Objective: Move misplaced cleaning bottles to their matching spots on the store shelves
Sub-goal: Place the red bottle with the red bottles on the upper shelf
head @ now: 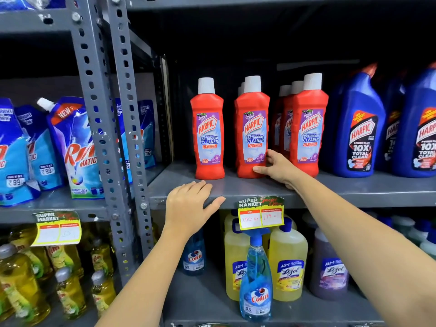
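Red Harpic bathroom cleaner bottles with white caps stand on the grey middle shelf [354, 188]. The left one [207, 131] stands alone. The middle one [252, 128] has my right hand [277, 167] at its base, thumb on the front and fingers curled round its right side. A further row of red bottles [308, 128] stands to the right. My left hand [191, 205] lies flat on the shelf's front edge, fingers spread, holding nothing. Blue Harpic bottles [359, 128] fill the right end.
Below are a blue Colin spray bottle [256, 279], yellow Lizol jugs [287, 263], a purple Lizol jug [330, 265] and a price tag [260, 213]. A grey perforated upright [127, 138] divides off the left bay with Rin pouches [75, 147] and yellow dish liquid [21, 279].
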Tool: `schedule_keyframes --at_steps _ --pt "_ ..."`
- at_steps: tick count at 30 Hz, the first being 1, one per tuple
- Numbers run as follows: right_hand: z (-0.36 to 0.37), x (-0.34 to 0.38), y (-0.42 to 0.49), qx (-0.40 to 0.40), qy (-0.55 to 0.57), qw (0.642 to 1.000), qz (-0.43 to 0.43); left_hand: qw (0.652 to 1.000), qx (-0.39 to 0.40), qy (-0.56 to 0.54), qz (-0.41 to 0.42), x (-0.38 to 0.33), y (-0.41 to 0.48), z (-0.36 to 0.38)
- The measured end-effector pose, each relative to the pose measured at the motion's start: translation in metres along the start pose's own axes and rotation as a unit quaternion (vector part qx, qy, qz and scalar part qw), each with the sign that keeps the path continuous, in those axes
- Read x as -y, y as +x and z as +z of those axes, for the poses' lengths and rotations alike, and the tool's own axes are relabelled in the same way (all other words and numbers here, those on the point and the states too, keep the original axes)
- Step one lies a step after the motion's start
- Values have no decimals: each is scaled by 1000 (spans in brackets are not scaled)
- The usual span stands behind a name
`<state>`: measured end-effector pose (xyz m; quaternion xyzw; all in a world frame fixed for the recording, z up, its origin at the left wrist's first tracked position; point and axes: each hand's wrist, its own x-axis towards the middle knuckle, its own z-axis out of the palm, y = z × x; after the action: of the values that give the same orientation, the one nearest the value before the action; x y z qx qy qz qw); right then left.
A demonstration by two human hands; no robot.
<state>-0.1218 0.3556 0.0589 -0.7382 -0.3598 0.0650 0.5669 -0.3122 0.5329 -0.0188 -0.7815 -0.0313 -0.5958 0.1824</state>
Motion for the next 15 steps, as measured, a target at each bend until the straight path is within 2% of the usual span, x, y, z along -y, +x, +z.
schedule_keyframes --at_steps 6,8,10,12,14,15 --pt "-3 -2 -1 -15 -29 999 8 998 51 -16 -23 1 -1 -3" --pt "-5 -1 -4 -56 -42 997 11 996 76 -27 -38 0 -2 -5" --pt "-5 5 -12 -136 -38 990 -16 993 92 -35 -60 -5 -2 -8" --pt "-2 13 -34 -270 8 957 -107 992 93 -32 -82 -11 -7 -13" --pt "3 14 -72 -399 64 887 -225 992 70 -39 -97 -16 -22 -22" --pt "7 6 -92 -427 78 861 -265 992 61 -47 -101 -20 -35 -26"
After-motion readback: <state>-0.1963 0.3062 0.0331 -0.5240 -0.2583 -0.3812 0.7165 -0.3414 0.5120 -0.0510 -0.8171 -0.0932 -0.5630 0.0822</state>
